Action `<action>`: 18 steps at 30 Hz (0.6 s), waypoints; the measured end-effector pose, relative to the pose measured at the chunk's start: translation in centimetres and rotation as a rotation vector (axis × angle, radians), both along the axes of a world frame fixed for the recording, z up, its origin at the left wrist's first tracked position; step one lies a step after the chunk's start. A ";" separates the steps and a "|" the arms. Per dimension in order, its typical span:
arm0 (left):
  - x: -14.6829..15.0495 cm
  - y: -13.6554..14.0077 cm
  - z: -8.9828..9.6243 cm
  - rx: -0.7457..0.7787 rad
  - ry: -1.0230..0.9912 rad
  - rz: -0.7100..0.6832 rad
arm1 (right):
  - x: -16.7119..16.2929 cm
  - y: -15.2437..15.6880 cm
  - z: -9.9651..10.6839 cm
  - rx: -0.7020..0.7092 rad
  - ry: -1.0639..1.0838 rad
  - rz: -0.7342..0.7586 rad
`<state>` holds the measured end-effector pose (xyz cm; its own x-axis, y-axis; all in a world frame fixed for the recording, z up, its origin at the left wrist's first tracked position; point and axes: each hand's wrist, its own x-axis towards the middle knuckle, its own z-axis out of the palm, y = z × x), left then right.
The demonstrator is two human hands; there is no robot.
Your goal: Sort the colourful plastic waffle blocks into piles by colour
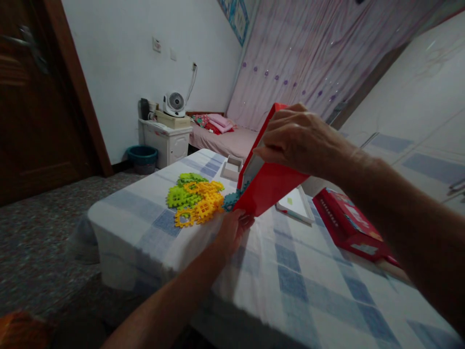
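Note:
A red box [271,186] is tipped steeply over the table, its open side facing left. My right hand [290,138] grips its upper edge, fingers wrapped over the rim. Beneath the lower corner, my left hand [236,230] is closed on the box from below. Blue gear-shaped plastic pieces [230,199] sit at the low end of the box, some at its mouth. Just left of them lies a heap of yellow gear-shaped pieces [204,206], with green gear-shaped pieces [178,197] beside and behind it. The inside of the box is mostly hidden.
A checked cloth covers the table [145,242]. Behind the red box stands a small grey-white box [232,168]; to the right are a white tray-like lid [296,206] and a larger red box [350,223]. A bin [142,157] stands on the floor beyond.

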<state>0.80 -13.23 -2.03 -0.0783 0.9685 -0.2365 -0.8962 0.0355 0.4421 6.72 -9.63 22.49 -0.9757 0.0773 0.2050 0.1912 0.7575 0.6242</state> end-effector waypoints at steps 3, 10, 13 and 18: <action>-0.7 0.5 -0.4 -0.080 -0.036 -0.035 | -2.9 0.8 -0.8 -0.004 -0.071 0.044; -1.2 1.2 -0.6 -0.105 -0.055 -0.044 | -5.2 2.4 -0.9 0.083 -0.099 0.104; -1.5 1.4 -0.3 -0.066 -0.070 0.005 | -5.8 1.7 -0.4 0.136 -0.091 0.089; -1.4 1.3 -0.7 -0.083 -0.077 -0.079 | -6.4 0.8 -1.1 0.146 -0.200 0.033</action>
<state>-0.56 -11.89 -2.74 0.0189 0.9479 -0.3180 -0.9206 0.1406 0.3644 0.30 -8.87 21.44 -0.9995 0.0287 0.0147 0.0300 0.6600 0.7507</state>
